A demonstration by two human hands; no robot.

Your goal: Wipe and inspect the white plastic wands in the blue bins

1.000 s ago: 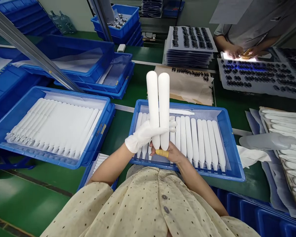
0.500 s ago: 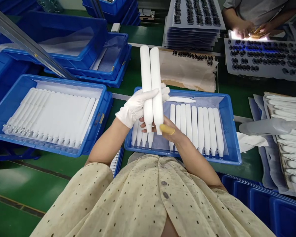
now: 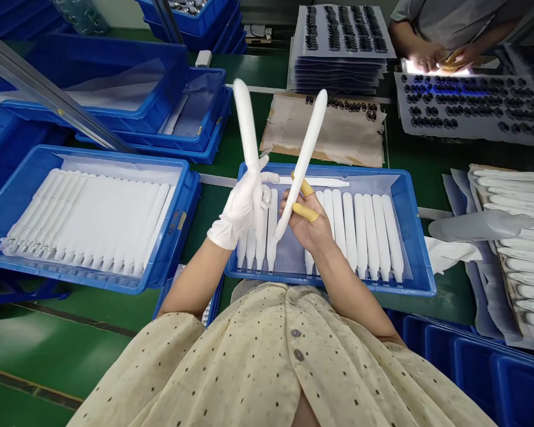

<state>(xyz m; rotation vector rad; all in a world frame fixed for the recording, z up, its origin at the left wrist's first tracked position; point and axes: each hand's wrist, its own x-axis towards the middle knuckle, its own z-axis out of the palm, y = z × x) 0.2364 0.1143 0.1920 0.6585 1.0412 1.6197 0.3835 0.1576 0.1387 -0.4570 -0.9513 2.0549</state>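
Observation:
My left hand [image 3: 240, 204], in a white glove, grips a long white round-ended piece [image 3: 245, 121] around its lower part, some fingers sticking out to the right. A matching white piece [image 3: 310, 136] leans to the right in my right hand [image 3: 311, 228], pinched between fingers with yellow finger cots. The two pieces are apart at the top, their narrow ends pointing down toward me. Beneath both hands lies a blue tray [image 3: 421, 234] with similar white pieces in a row and one lying crosswise [image 3: 324, 182] at the back.
To the left stands another blue tray [image 3: 71, 277] packed with white pieces. A translucent bottle [image 3: 476, 226] and a white cloth [image 3: 454, 252] lie at right, beside stacked white pieces [image 3: 511, 237]. Across the bench, a co-worker's hands [image 3: 429, 56] work behind a sheet of black parts [image 3: 471, 127].
The two white pieces, held side by side in my left hand before, are now separated. My right hand has come up from beneath and holds one of them, tilted rightward.

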